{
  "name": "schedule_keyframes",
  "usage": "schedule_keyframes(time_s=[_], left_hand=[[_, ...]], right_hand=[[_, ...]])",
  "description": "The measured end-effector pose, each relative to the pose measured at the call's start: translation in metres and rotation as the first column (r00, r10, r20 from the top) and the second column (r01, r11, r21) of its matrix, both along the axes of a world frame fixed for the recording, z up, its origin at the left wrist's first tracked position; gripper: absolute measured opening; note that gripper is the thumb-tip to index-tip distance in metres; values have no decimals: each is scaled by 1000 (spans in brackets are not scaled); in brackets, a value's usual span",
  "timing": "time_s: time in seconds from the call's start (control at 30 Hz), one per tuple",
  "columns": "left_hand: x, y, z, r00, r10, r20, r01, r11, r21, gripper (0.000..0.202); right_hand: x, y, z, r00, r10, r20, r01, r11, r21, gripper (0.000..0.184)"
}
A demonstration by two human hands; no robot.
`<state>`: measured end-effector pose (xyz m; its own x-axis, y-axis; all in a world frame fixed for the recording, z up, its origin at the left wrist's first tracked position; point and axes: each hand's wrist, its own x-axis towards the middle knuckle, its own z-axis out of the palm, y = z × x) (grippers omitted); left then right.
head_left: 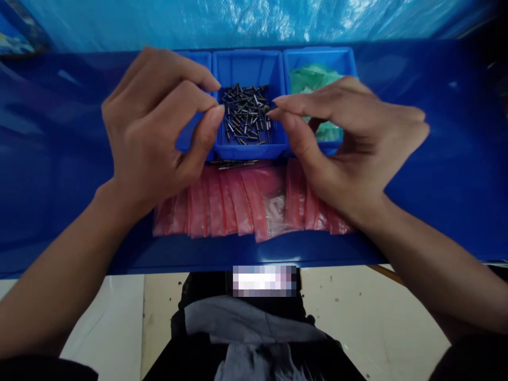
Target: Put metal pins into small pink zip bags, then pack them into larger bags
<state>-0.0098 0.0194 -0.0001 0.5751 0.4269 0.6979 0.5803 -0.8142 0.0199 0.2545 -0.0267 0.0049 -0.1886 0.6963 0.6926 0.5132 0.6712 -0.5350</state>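
Note:
My left hand (153,119) hovers at the left side of the middle blue bin, thumb and index fingertips pinched together. Across the bin, my right hand (349,135) is also closed in a pinch, partly covering the right bin. Whatever either pinch holds is too small or hidden to make out. Between the hands, a loose heap of blind rivets (246,114) lies in the middle bin (250,66). A few more rivets (238,165) lie just in front of that bin.
A row of overlapping pink zip bags (216,203) lies along the table's front part. The right bin (349,58) contains green plastic bags (313,74); the left bin (198,58) is mostly hidden by my left hand. A blue sheet (238,24) hangs behind the blue table (444,159).

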Motion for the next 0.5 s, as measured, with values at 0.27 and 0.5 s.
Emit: schedule_keyframes(time_s=[0.27,0.5], left_hand=[[2,3,-6,997,12,-78,-13,1000,-5,6],[-1,4,-7,989,36,-144,-32,999,33,9]], right_hand=[[0,6,-13,772,99,628,-268,946,180,33],[-10,-6,-17,621,13,784,-257,948,188,39]])
